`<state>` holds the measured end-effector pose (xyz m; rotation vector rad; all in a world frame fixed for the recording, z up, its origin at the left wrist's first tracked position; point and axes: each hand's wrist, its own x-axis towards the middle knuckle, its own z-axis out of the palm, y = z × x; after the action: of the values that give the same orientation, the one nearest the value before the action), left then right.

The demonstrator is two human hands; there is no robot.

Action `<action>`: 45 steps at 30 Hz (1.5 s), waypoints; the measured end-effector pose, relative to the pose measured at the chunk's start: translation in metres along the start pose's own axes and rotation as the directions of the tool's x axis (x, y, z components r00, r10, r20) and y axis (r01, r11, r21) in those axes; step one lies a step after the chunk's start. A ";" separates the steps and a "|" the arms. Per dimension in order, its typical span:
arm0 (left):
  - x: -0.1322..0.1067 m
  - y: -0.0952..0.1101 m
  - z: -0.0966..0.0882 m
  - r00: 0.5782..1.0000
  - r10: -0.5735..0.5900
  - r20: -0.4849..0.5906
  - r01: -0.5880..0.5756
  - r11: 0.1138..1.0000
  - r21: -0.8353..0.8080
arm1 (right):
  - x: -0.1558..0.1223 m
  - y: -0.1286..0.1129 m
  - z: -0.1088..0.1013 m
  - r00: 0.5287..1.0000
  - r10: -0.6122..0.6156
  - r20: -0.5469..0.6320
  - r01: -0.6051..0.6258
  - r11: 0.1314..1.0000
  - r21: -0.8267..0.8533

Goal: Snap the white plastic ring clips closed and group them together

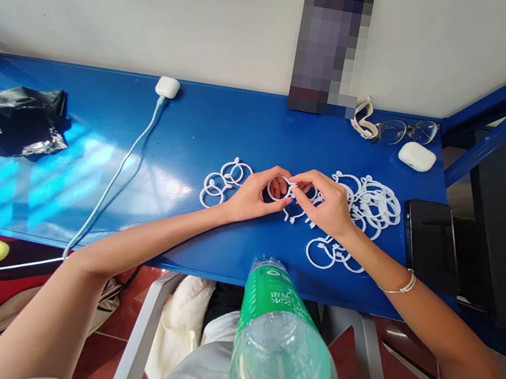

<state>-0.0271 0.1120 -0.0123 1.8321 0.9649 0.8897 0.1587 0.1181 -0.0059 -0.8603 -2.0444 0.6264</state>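
A white plastic snap ring (268, 193) is held upright between my two hands, above the blue table. My left hand (255, 198) is closed on its left side, with thumb and fingers curled around the loop. At the ring's clasp end, my right hand (326, 203) pinches with thumb and fingertips, which partly cover the clasp. More white rings lie just behind and below my fingers. To the left is a small group of rings (212, 190). A larger heap of rings (379, 205) lies to the right, with a few rings (320, 252) nearer the front edge.
A clear bottle with a green label (272, 293) stands upright before my body. A black phone (433, 242), white earbud case (416, 157) and glasses (405, 132) lie right. Left are a white charger (168, 87) with its cable and a black plastic bag (17, 119).
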 end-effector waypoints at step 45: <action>0.001 -0.002 0.001 0.995 0.098 -0.001 -0.098 0.993 0.062 | 0.000 -0.002 0.000 0.999 -0.026 -0.022 0.026 1.000 -0.002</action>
<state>-0.0262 0.1126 -0.0144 1.9449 0.9204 0.9320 0.1578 0.1173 -0.0045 -0.8364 -2.0330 0.5982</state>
